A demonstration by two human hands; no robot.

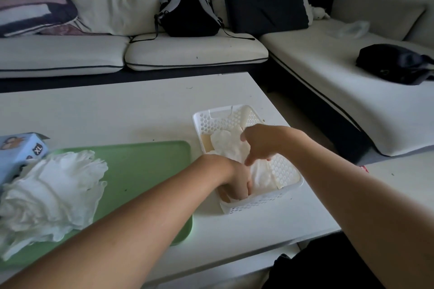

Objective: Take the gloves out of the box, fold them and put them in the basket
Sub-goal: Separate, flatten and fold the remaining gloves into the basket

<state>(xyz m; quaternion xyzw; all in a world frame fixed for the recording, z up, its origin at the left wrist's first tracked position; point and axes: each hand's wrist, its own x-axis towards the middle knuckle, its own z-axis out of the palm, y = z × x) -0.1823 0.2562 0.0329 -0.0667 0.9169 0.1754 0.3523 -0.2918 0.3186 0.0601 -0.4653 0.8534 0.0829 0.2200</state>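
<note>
A white perforated basket (253, 205) stands on the table, holding folded white gloves (225, 142). My left hand (234, 179) reaches down into its near end, fingers pressing a folded glove (263, 175) against the bottom. Above the basket's middle my right hand (259, 144) hovers, fingers loosely bent and pointing down, holding nothing that I can see. A heap of unfolded white gloves (49, 192) lies on the left of a green tray (145, 171). The blue glove box (20, 151), marked XL, lies at the far left edge.
The white table (117, 110) runs from the left to just past the basket. Behind it a pale sofa (195, 53) carries cushions and a black backpack (187, 12). Another black bag (397, 63) lies on the right sofa section.
</note>
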